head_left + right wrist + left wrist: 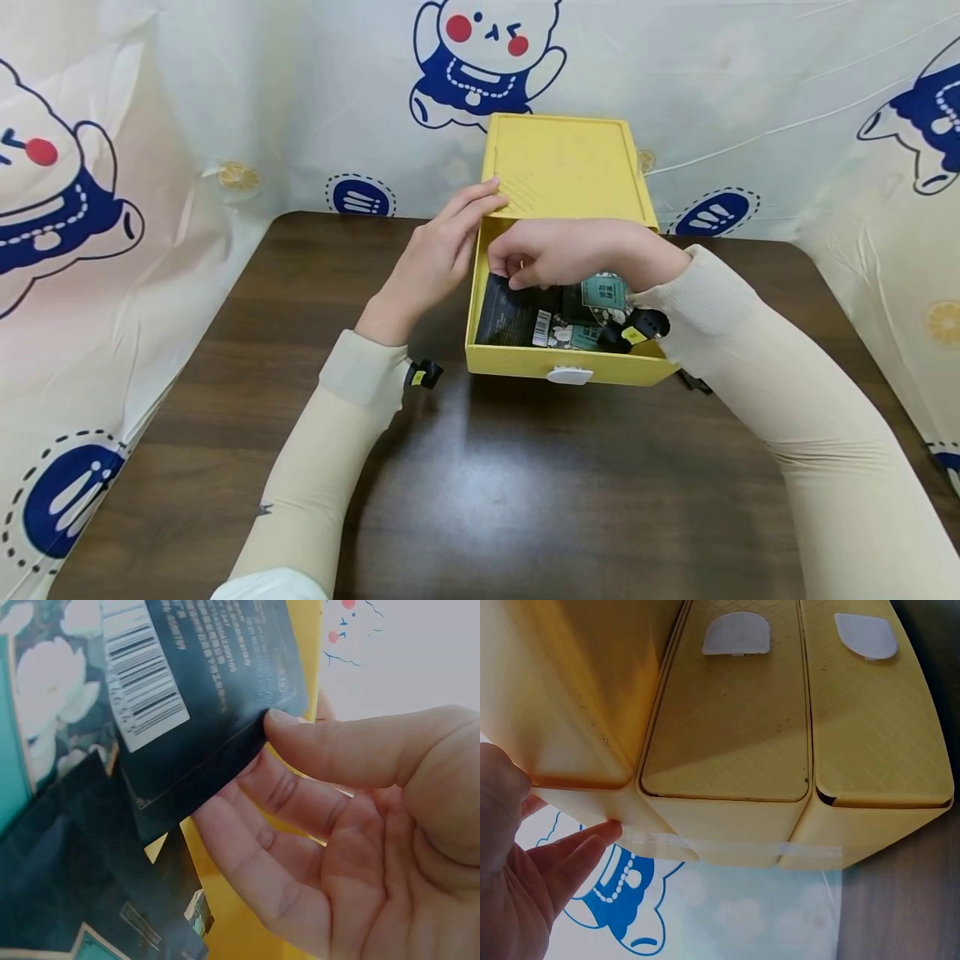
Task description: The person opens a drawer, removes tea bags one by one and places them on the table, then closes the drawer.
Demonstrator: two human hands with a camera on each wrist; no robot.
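A yellow drawer unit point(566, 167) stands at the back of the table with its top drawer point(510, 360) pulled out. My left hand point(442, 250) rests at the unit's upper left edge, fingers extended against its side point(664, 825) in the left wrist view. Inside the drawer, my right hand point(558, 250) pinches the edge of a dark flat packet point(217, 712) between thumb and fingers. White print and a barcode show on that packet. Other dark packets with white flowers and teal labels point(604, 292) lie beside it.
Two lower drawers point(727, 727) below the open one are closed, with white pull tabs point(737, 634). The brown wooden table point(487, 500) extends in front. A patterned curtain point(315, 108) hangs behind and at both sides. A small black object point(693, 382) lies right of the drawer.
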